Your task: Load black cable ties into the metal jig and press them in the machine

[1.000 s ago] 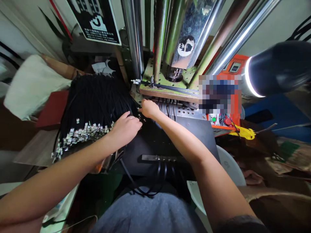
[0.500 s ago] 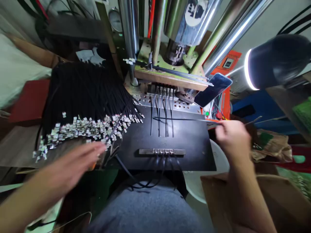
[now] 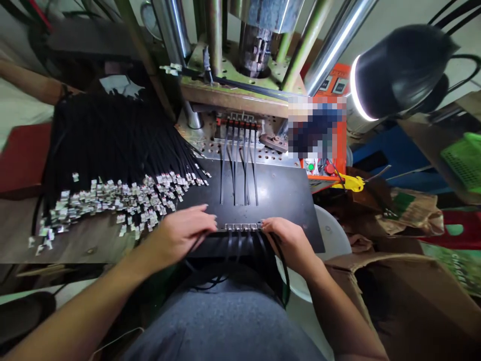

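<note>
A narrow metal bar [image 3: 242, 227] lies near the front edge of the black work plate [image 3: 281, 195], with several silver connectors seated in it. Their black cables hang toward my lap. My left hand [image 3: 190, 229] is at the bar's left end, fingers closed, a black cable [image 3: 198, 242] running out beneath them. At the right end, my right hand [image 3: 291, 240] pinches another black cable [image 3: 283, 265], which loops down beside my leg. The fingers hide both cable tips. Behind the bar, several thin cables [image 3: 235, 170] extend forward from a second fixture [image 3: 240, 120] under the press.
A large heap of black cables [image 3: 112, 135] with silver connectors covers the left bench. The press platen [image 3: 240, 95] stands ahead. Green and red buttons, yellow-handled cutters [image 3: 352, 183] and a lamp [image 3: 398, 80] are at right. A cardboard box [image 3: 406, 301] stands lower right.
Both hands have come inward to the ends of the metal bar, the right one bringing its cable from the right side. The yellow-handled cutters now show where the right hand was.
</note>
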